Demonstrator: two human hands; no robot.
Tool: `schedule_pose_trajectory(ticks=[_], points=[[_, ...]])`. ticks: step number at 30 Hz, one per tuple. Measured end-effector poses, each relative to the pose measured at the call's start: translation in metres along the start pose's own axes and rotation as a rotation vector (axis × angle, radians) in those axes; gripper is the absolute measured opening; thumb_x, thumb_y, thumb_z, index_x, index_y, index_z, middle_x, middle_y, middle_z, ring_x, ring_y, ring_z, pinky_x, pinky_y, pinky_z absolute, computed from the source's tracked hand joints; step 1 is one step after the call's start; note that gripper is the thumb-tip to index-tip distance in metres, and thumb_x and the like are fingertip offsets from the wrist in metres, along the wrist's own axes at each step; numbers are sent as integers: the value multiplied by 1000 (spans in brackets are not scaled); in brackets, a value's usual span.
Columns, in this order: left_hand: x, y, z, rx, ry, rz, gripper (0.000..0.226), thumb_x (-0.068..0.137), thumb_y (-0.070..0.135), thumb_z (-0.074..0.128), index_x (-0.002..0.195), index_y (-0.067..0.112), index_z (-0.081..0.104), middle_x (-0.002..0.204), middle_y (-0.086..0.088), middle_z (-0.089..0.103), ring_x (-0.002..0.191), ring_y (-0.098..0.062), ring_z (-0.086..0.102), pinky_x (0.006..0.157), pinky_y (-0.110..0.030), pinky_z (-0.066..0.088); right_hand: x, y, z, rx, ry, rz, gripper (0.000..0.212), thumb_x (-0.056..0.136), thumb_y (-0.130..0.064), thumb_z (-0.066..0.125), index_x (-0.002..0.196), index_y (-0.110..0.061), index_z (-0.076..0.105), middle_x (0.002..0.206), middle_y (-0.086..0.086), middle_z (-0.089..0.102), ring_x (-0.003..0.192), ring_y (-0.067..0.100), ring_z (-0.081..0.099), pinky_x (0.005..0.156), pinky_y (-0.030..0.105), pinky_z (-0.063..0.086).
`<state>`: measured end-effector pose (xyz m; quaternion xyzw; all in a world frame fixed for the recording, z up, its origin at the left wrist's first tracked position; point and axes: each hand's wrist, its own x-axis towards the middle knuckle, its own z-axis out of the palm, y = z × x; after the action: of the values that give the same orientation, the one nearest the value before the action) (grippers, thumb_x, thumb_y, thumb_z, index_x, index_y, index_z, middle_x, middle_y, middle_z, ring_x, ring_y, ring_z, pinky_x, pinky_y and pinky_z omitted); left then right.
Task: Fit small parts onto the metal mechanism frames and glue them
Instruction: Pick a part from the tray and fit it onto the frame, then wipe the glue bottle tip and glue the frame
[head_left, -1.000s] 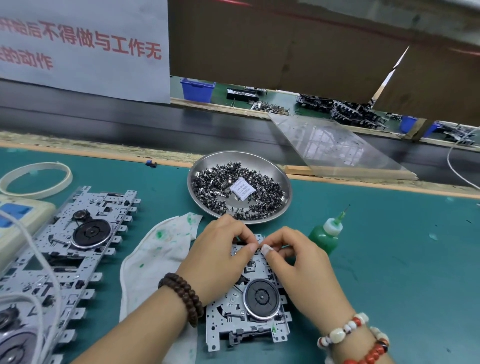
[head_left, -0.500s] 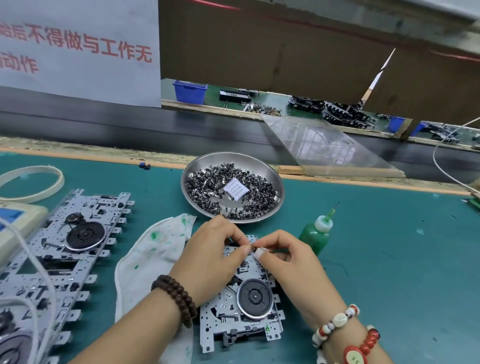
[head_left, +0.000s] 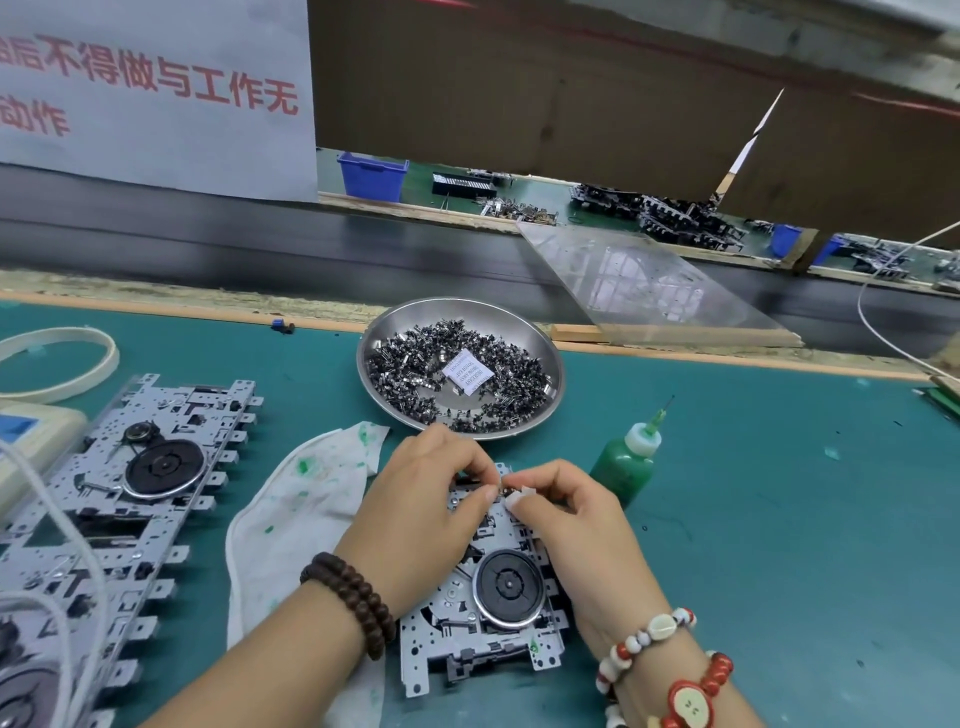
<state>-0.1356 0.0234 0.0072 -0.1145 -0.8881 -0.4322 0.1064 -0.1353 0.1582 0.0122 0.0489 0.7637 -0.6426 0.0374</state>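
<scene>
My left hand (head_left: 426, 499) and right hand (head_left: 566, 514) meet over the far end of the frame (head_left: 483, 618), which lies flat on the green mat (head_left: 779, 519) in front of me, its black wheel (head_left: 510, 584) nearest my wrists. Both hands are curled tight, fingertips pinched together on a small part (head_left: 503, 490) at the frame's top edge; the part is so tiny and so covered that I cannot tell its shape or whether it is seated yet. My judgement is that I am in the middle of pressing it into place, with gluing yet to come. The risks come from that blind pinch: if I push at a slant the part may pop out and skip across the mat, or bend a tab on the frame. The frame is held only by my hands' weight, so a hard press could slide it toward the stained cloth (head_left: 291, 514) just to its left. The glue bottle (head_left: 626, 462) stands upright just beyond my right hand, needle tip up; a careless swing of that hand would tip it. The bowl (head_left: 550, 358) of spare parts sits just behind my knuckles, and more frames (head_left: 135, 493) lie well to the left.
</scene>
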Motion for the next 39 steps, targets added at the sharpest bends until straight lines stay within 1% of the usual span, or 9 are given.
schedule_pose_trajectory(ticks=[4, 9, 19, 25, 29, 32, 35, 37, 39], points=[[-3, 1, 1, 52, 17, 74, 32, 86, 18, 59, 75, 47, 49, 88, 19, 50, 92, -1, 44, 80, -16, 33, 1, -3, 2, 8, 15, 28, 21, 81, 3, 60, 73, -16, 64, 71, 5, 54, 56, 7, 45, 49, 8, 38], [-4, 1, 0, 102, 31, 111, 17, 83, 15, 62, 84, 31, 68, 87, 18, 52, 89, -5, 46, 80, -19, 35, 0, -8, 5, -11, 47, 54, 18, 83, 1, 58, 75, -15, 61, 69, 4, 49, 53, 7, 41, 43, 8, 34], [-4, 4, -1, 144, 20, 138, 12, 83, 12, 61, 83, 22, 67, 86, 19, 48, 88, -9, 44, 77, -14, 32, -2, -7, 10, -95, 48, 55, 23, 85, 1, 53, 75, -19, 56, 58, -4, 38, 45, 6, 32, 42, 14, 28], [-7, 5, -1, 180, 6, 139, 9, 86, 19, 58, 84, 27, 62, 90, 18, 46, 87, -9, 41, 79, -25, 36, -18, -5, 1, -277, 22, -112, 21, 87, -10, 56, 89, -31, 56, 93, -4, 56, 71, 5, 53, 66, 15, 40], [-8, 3, 0, 39, 9, 60, 21, 88, 18, 54, 78, 35, 60, 91, 23, 49, 92, -1, 45, 84, -20, 38, -37, 2, -24, -275, 305, -309, 25, 84, -6, 61, 82, -31, 58, 92, -10, 62, 75, -4, 56, 65, 3, 38], [-7, 2, -2, -58, 90, -30, 31, 89, 10, 51, 82, 36, 65, 96, 21, 51, 97, -2, 47, 80, -11, 39, -28, 8, -45, -195, 468, -283, 30, 81, -9, 67, 94, -28, 47, 103, -2, 53, 81, 6, 50, 69, 11, 36], [-5, -1, -6, -21, 136, -97, 27, 91, 16, 50, 92, 42, 58, 98, 17, 50, 95, -4, 45, 75, -12, 33, -7, 12, -58, -317, 325, -163, 55, 80, -18, 70, 122, -29, 36, 118, -4, 40, 107, 16, 40, 94, 26, 31], [-4, -5, -8, 15, 87, -147, 18, 92, 23, 49, 101, 37, 56, 94, 16, 50, 88, 2, 46, 68, -7, 33, 3, 13, -61, -418, 163, -136, 40, 84, -23, 67, 113, -33, 41, 118, -7, 48, 114, 17, 43, 100, 31, 32], [-2, -8, -8, 47, 39, -182, 14, 92, 30, 48, 102, 34, 56, 87, 18, 53, 81, 7, 48, 63, -3, 33, 11, 13, -63, -442, 45, -146, 21, 86, -23, 64, 96, -32, 48, 106, -10, 61, 107, 16, 55, 90, 28, 41]])
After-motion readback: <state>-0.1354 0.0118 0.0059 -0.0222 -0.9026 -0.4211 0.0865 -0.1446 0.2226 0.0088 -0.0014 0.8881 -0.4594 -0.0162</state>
